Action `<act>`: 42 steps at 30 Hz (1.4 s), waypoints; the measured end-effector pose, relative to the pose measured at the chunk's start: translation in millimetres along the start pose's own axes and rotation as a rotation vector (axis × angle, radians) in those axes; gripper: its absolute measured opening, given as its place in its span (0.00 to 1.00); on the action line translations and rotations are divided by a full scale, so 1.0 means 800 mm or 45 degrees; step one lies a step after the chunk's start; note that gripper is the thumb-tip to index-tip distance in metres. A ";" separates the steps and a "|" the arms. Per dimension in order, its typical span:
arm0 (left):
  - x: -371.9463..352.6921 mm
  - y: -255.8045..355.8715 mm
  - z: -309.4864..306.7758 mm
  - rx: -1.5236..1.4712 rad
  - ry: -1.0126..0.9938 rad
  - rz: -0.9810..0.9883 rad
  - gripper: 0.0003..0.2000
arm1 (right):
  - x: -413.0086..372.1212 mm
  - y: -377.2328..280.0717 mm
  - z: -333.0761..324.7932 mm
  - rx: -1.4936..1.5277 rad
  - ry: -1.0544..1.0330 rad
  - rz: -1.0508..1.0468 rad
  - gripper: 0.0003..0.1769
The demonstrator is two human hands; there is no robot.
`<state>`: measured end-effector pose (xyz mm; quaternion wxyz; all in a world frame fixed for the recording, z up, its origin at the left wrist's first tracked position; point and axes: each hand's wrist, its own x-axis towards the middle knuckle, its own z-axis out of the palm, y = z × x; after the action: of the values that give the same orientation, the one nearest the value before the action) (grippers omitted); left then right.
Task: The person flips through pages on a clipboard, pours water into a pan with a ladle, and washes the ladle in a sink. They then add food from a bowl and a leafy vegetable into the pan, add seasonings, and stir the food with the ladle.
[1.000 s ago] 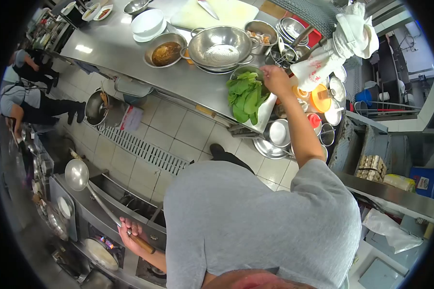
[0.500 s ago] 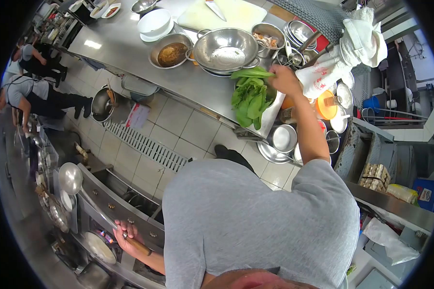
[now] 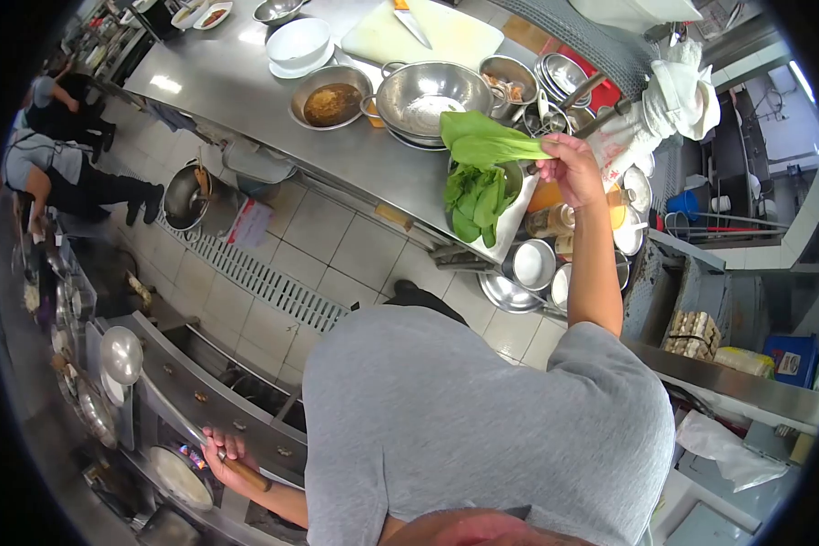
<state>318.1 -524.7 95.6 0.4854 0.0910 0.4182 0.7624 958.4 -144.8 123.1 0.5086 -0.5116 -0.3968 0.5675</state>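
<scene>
My left hand (image 3: 226,457) is wrapped around the wooden handle of a metal ladle (image 3: 122,355), whose bowl points away over the stove side. My right hand (image 3: 573,168) pinches the pale stem end of a leafy green (image 3: 487,141), raised above the corner of the steel counter. Below it, more leafy greens (image 3: 478,202) fill a container, mostly hidden by the leaves. Close by on the counter are a large two-handled metal colander (image 3: 432,91) and a metal bowl of brown contents (image 3: 330,103).
A cutting board (image 3: 464,38) with a knife (image 3: 413,23) lies at the back. Metal pots (image 3: 530,264) and seasoning containers stand beside the counter corner. A pan (image 3: 180,475) sits on the stove at lower left. Other people (image 3: 59,168) stand at far left.
My right hand has lifted a leafy green up from the pile, turning so its leaves point left. My left hand still holds the ladle, shifted slightly left in view.
</scene>
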 end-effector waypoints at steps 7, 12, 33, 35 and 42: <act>-0.020 0.033 -0.060 0.118 0.169 0.177 0.14 | -0.003 -0.012 0.069 0.039 -0.132 -0.039 0.11; -0.050 0.070 -0.010 0.123 0.565 0.364 0.07 | 0.016 0.011 0.176 -0.498 -0.352 -0.359 0.13; -0.158 0.056 -0.068 0.032 0.631 0.537 0.10 | -0.042 0.025 0.550 -0.419 -1.055 -1.625 0.15; -0.163 0.056 -0.067 0.009 0.634 0.551 0.11 | -0.041 0.030 0.562 -0.386 -1.192 -1.522 0.14; -0.169 0.053 -0.064 0.027 1.037 0.593 0.16 | -0.070 0.077 0.612 -0.295 -1.448 -0.563 0.12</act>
<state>331.2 -670.5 129.9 0.0968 -0.1193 0.5509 0.8203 463.5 -175.8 151.9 0.2644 -0.0867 -0.7613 0.5857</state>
